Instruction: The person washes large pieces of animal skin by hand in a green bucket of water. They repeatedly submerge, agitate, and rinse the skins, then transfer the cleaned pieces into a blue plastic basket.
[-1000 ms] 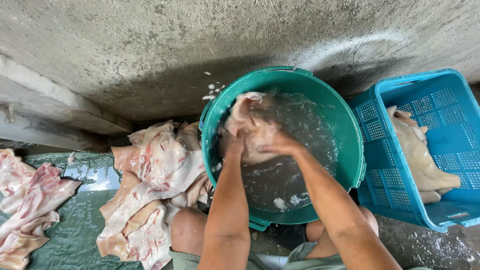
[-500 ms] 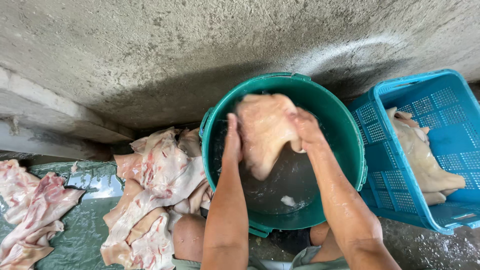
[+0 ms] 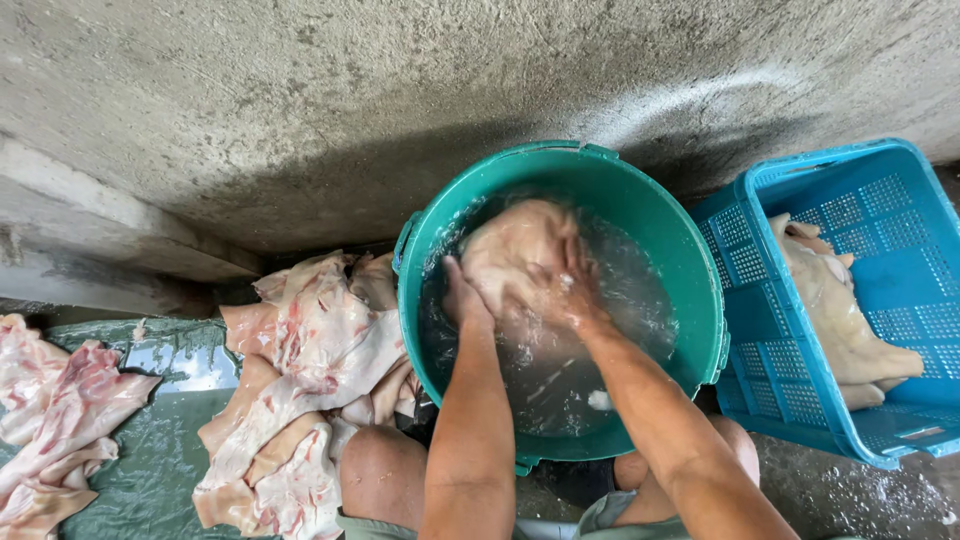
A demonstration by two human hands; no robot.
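Note:
A green bucket (image 3: 680,240) full of murky water stands between my knees. Both my hands are in it, holding a pale piece of raw pork skin (image 3: 510,245) at the water's surface. My left hand (image 3: 462,300) grips its near left edge. My right hand (image 3: 575,290) presses on its right side, fingers partly under the splashing water. Part of the skin is submerged.
A heap of raw pink pork skins (image 3: 300,370) lies left of the bucket on a green tarp (image 3: 150,450), with more skins (image 3: 50,410) at the far left. A blue plastic crate (image 3: 880,200) on the right holds pale washed pieces (image 3: 840,310). A concrete wall rises behind.
Half a second ago the skin was lifted above the bucket; now both hands have lowered it back into the water, which splashes around it.

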